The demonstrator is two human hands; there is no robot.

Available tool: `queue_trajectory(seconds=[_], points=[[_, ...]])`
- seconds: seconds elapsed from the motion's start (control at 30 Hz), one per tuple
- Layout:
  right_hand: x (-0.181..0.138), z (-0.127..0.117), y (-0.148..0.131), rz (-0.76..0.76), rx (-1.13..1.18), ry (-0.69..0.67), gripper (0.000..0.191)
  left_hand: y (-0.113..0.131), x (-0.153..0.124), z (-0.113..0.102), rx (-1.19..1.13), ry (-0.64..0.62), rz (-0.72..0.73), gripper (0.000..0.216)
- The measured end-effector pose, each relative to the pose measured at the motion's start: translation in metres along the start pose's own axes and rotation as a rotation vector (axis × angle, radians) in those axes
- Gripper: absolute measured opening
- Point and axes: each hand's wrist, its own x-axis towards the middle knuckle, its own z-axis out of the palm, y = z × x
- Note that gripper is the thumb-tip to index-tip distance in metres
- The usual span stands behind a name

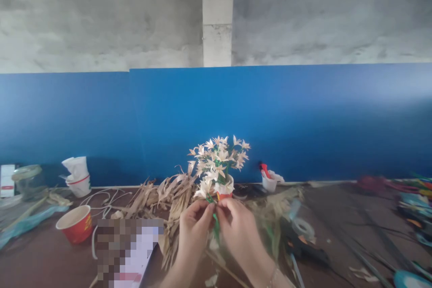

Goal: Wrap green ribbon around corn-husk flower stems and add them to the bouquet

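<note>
My left hand [194, 225] and my right hand [238, 227] meet at the middle of the table, fingertips pinched together on a thin green stem [215, 225] with a pale handmade flower [204, 187] at its top. Just behind them a red and white cup [224, 189] holds a bunch of cream paper-like flowers [219, 155]. Dried husk leaves [162, 198] lie spread to the left of my hands.
A red paper cup [76, 224] lies tilted at the left, a white cup stack [79, 177] and a glass jar [29, 182] behind it. A small white cup with red tools [269, 180], a tape roll [302, 227] and coloured items [415, 202] are at the right. A blue panel [303, 121] backs the table.
</note>
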Motion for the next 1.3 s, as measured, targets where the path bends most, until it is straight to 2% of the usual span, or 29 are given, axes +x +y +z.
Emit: queue_trajectory(seconds=[0.17, 0.23, 0.33, 0.47, 0.63, 0.73, 0.87, 0.97, 1.13, 1.3], points=[[0.010, -0.010, 0.006, 0.519, 0.663, -0.351, 0.023, 0.001, 0.003, -0.004, -0.101, -0.139, -0.010, 0.023], [0.011, -0.009, 0.014, 0.659, 0.901, -0.467, 0.024, 0.002, 0.003, -0.004, -0.162, -0.220, -0.028, 0.022], [0.009, -0.003, 0.024, 0.758, 1.160, -0.570, 0.020, 0.003, 0.002, -0.004, -0.235, -0.301, -0.093, 0.024], [0.006, 0.002, 0.025, 0.867, 1.424, -0.633, 0.014, 0.004, 0.004, -0.007, -0.319, -0.313, -0.184, 0.024], [0.004, 0.002, 0.018, 0.906, 1.518, -0.710, 0.011, 0.004, 0.007, -0.012, -0.322, -0.346, -0.210, 0.026], [0.004, 0.004, 0.014, 0.848, 1.445, -0.590, 0.011, 0.006, 0.009, -0.015, -0.306, -0.352, -0.209, 0.026], [0.004, 0.005, 0.007, 0.641, 1.201, -0.311, 0.015, 0.008, 0.012, -0.013, -0.148, -0.221, -0.114, 0.023], [0.006, 0.003, 0.000, 0.478, 0.995, -0.164, 0.018, 0.006, 0.012, -0.010, -0.153, -0.165, -0.139, 0.022], [0.002, 0.003, -0.004, 0.171, 0.438, 0.003, 0.015, 0.005, 0.008, -0.008, -0.207, -0.149, -0.204, 0.025], [-0.002, 0.002, -0.002, -0.174, 0.104, 0.083, 0.015, 0.009, 0.005, -0.008, -0.214, -0.161, -0.232, 0.024]])
